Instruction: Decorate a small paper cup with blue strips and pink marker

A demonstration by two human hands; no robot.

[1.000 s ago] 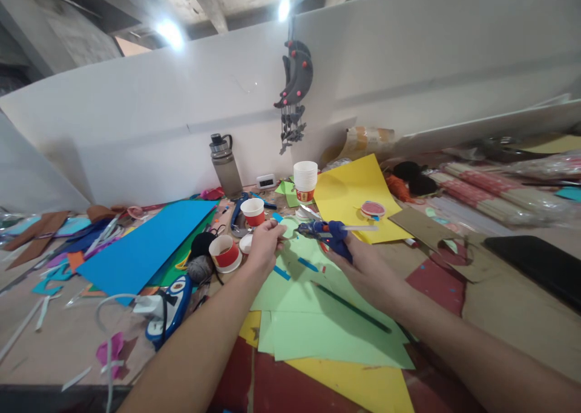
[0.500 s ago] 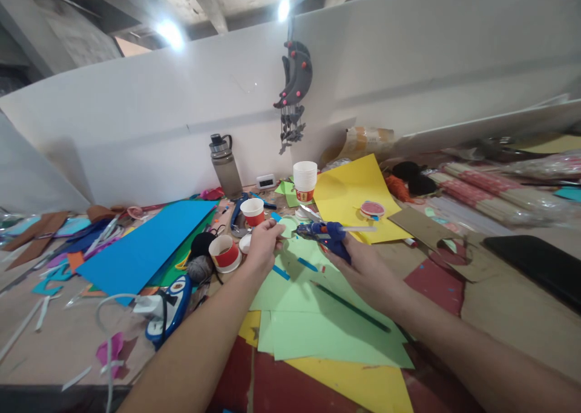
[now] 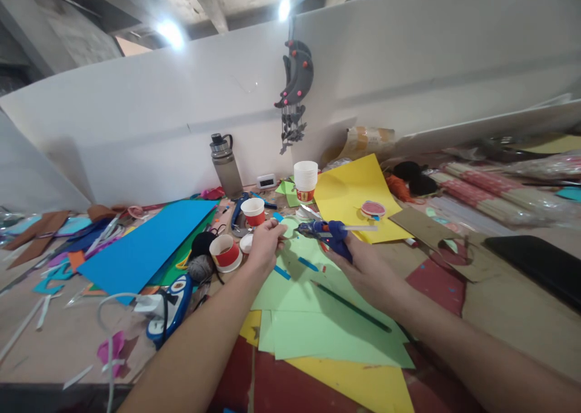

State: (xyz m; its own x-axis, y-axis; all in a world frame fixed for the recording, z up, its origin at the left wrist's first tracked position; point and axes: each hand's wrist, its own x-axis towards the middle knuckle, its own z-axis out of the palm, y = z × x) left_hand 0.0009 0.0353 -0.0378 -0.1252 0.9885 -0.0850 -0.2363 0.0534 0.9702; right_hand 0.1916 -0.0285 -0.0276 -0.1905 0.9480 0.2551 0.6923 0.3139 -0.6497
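Observation:
My right hand (image 3: 365, 267) grips a blue hot glue gun (image 3: 334, 235) by its handle; a pale glue stick (image 3: 361, 227) pokes out of its back. The gun's nozzle points left, at a small light green paper circle (image 3: 291, 226). My left hand (image 3: 267, 242) pinches the circle's left edge between thumb and fingers. Both hands are above light green paper sheets (image 3: 308, 334). On the sheets lie a dark green pencil (image 3: 351, 307) and cut blue paper strips (image 3: 308, 263). Close to my left hand are two red-and-white paper cups (image 3: 253, 212).
A stack of paper cups (image 3: 305, 177) stands behind the hands, with a grey water bottle (image 3: 227, 174) to its left. Blue card (image 3: 149, 243) lies left, near a power strip (image 3: 170, 310) with a cable. Yellow card (image 3: 351, 189) and a black phone-like slab (image 3: 535, 261) are right.
Almost nothing differs. The glue gun and both hands keep nearly the same place, with the nozzle still beside the green circle; the whole view has shifted very slightly.

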